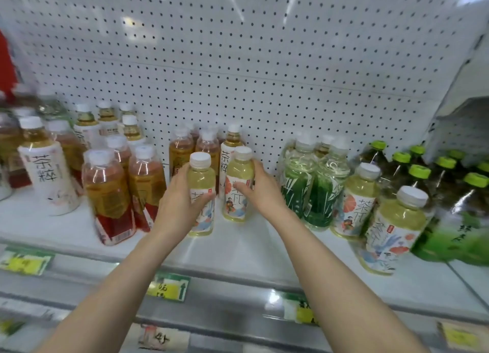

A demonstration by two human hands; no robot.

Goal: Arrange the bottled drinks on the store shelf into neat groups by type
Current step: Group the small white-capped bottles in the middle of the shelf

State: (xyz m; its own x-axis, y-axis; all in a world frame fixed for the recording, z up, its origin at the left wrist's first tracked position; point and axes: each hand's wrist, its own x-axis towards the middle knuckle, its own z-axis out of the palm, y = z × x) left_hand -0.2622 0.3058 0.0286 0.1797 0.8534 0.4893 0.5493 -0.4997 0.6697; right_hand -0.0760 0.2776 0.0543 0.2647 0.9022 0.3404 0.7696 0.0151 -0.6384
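My left hand (180,201) grips a pale-yellow tea bottle (201,183) with a white cap, standing on the white shelf (238,246). My right hand (260,191) wraps a second pale-yellow bottle (239,172) just behind and right of the first. Both bottles stand upright near the shelf's middle. Two more bottles of the same pale-yellow type (356,199) (394,225) stand at the right front. Amber tea bottles with red labels (108,193) stand left of my hands.
White-sleeved tea bottles (47,167) stand at the left, clear bottles with green labels (312,183) at the right, and dark bottles with green caps (449,193) at the far right. A pegboard back wall (238,61) closes the shelf. Price tags (169,287) line the front rail.
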